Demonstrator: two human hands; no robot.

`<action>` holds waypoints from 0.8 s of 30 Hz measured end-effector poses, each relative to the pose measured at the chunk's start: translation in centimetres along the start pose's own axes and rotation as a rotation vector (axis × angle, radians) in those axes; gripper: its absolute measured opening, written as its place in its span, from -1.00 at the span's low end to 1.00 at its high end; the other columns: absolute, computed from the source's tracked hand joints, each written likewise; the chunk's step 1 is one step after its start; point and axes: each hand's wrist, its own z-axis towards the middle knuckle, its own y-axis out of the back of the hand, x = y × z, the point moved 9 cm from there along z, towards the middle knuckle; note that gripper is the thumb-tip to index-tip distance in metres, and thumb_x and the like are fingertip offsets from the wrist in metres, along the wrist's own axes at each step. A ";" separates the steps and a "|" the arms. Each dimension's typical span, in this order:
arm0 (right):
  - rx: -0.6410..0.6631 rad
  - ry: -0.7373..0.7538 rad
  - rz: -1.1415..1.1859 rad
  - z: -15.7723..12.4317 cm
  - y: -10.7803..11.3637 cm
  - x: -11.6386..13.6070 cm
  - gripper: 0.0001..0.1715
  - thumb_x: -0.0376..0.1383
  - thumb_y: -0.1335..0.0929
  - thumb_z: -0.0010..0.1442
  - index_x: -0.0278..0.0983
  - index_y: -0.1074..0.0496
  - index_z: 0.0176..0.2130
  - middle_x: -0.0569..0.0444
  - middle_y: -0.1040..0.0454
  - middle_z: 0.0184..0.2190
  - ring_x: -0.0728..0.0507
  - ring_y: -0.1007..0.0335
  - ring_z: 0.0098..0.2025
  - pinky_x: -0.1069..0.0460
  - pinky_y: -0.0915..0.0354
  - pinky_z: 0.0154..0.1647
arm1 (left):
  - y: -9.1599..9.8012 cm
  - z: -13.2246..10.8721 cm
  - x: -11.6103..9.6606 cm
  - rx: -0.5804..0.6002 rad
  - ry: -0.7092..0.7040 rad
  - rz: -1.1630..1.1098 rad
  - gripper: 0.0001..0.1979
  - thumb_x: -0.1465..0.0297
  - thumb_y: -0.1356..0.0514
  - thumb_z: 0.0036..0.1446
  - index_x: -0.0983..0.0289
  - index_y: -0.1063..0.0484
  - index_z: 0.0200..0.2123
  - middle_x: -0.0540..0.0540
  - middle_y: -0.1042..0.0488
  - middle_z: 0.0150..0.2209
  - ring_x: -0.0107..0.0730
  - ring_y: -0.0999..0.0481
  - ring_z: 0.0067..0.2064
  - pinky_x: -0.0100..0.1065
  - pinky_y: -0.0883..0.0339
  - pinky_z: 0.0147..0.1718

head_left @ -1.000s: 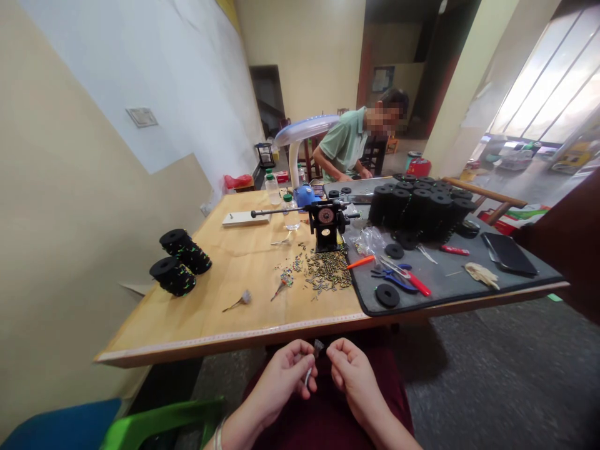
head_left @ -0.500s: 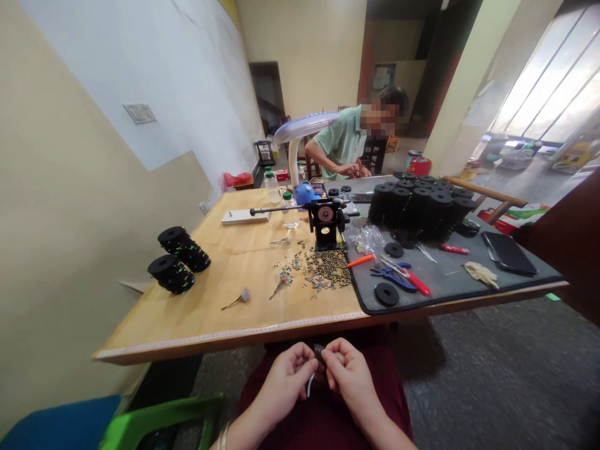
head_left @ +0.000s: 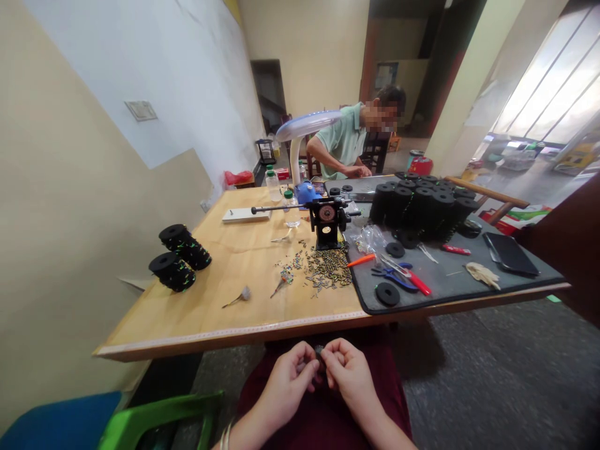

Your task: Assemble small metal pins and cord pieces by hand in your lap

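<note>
Over my lap, just below the table's front edge, my left hand (head_left: 295, 375) and my right hand (head_left: 344, 372) meet with fingertips pinched. Between them sits a small dark grey piece (head_left: 319, 351), mostly covered by the fingers and too small to name. Both hands are closed on it. On the table beyond lie a scatter of small striped pieces (head_left: 330, 267) and two little bundles with thin stems, one grey (head_left: 244, 294) and one with colourful bits (head_left: 280, 282). A black winding device with a dial (head_left: 327, 215) stands behind the scatter.
Black foam rolls (head_left: 173, 272) stand at the left, with many more (head_left: 412, 206) on the grey mat (head_left: 440, 294). Blue pliers (head_left: 394, 277), red-handled scissors (head_left: 419, 282) and a phone (head_left: 510, 253) lie there too. A lamp (head_left: 304, 125) rises mid-table. Opposite sits a person (head_left: 342, 140).
The white strip that hung below my left fingers no longer shows. My left thumb and fingers have shifted slightly; the right hand stays nearly in place. The person opposite has moved their hands a little.
</note>
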 end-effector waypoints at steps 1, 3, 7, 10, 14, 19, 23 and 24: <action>-0.003 0.002 0.001 0.0 0.0 0.0 -0.49 0.10 -0.43 -0.08 -0.26 -0.29 -0.51 0.30 -0.20 -0.83 0.09 0.03 -0.76 0.15 0.05 -0.70 | 0.0 0.0 0.1 -0.003 -0.002 -0.010 -0.65 0.13 -0.27 -0.01 0.26 -0.27 -0.50 -0.04 -0.35 -0.56 -0.43 -0.42 -0.50 -0.45 -0.28 -0.56; -0.001 0.007 0.008 0.0 0.0 -0.1 -0.49 0.09 -0.43 -0.07 -0.26 -0.28 -0.50 0.31 -0.20 -0.83 0.09 0.04 -0.77 0.16 0.05 -0.71 | 0.0 0.1 0.3 -0.007 0.005 -0.047 -0.65 0.12 -0.28 -0.02 0.26 -0.26 -0.51 -0.06 -0.33 -0.57 -0.44 -0.41 -0.51 -0.45 -0.29 -0.56; 0.000 0.009 0.021 0.1 0.1 -0.3 -0.50 0.08 -0.42 -0.06 -0.26 -0.28 -0.50 0.32 -0.19 -0.83 0.10 0.06 -0.77 0.16 0.08 -0.71 | -0.4 0.0 0.8 0.019 0.092 -0.182 -0.66 0.19 -0.34 -0.08 0.27 -0.28 -0.46 -0.04 -0.39 -0.54 -0.47 -0.43 -0.51 -0.46 -0.30 -0.53; 0.011 -0.010 0.032 0.1 0.0 -0.6 -0.50 0.09 -0.43 -0.07 -0.26 -0.28 -0.50 0.33 -0.18 -0.84 0.10 0.06 -0.77 0.17 0.10 -0.72 | -0.7 0.0 1.0 0.030 0.150 -0.231 -0.67 0.22 -0.35 -0.10 0.29 -0.31 -0.42 -0.03 -0.41 -0.53 -0.51 -0.41 -0.53 -0.49 -0.27 -0.55; 0.042 -0.049 0.053 0.0 -0.1 -1.0 -0.48 0.11 -0.43 -0.08 -0.26 -0.26 -0.50 0.34 -0.17 -0.85 0.11 0.09 -0.79 0.17 0.13 -0.75 | -0.4 0.1 0.9 -0.007 0.140 -0.191 -0.66 0.16 -0.32 -0.07 0.28 -0.30 -0.47 -0.08 -0.35 -0.64 -0.55 -0.33 -0.62 -0.50 -0.22 -0.61; 0.079 -0.083 0.040 -0.4 -0.2 -1.5 -0.49 0.09 -0.41 -0.03 -0.25 -0.24 -0.52 0.32 -0.21 -0.85 0.12 0.09 -0.80 0.18 0.17 -0.76 | 0.5 0.6 1.5 -0.056 0.108 -0.146 -0.69 0.18 -0.28 -0.04 0.28 -0.29 -0.45 -0.10 -0.34 -0.66 -0.57 -0.28 -0.64 -0.50 -0.17 -0.62; 0.135 -0.119 0.036 -0.9 -0.8 -1.7 -0.52 0.05 -0.41 -0.02 -0.26 -0.23 -0.53 0.34 -0.20 -0.86 0.14 0.12 -0.81 0.18 0.21 -0.76 | 1.1 0.7 1.8 -0.088 0.087 -0.138 -0.73 0.22 -0.27 -0.01 0.29 -0.30 -0.45 -0.12 -0.30 -0.64 -0.59 -0.25 -0.63 -0.51 -0.12 -0.61; 0.144 -0.127 0.041 -1.0 -0.9 -1.7 -0.52 0.05 -0.41 -0.02 -0.26 -0.24 -0.53 0.34 -0.19 -0.86 0.14 0.13 -0.81 0.18 0.22 -0.76 | 1.2 0.7 1.8 -0.094 0.079 -0.139 -0.73 0.22 -0.27 -0.01 0.29 -0.31 -0.45 -0.13 -0.29 -0.63 -0.59 -0.24 -0.63 -0.51 -0.11 -0.61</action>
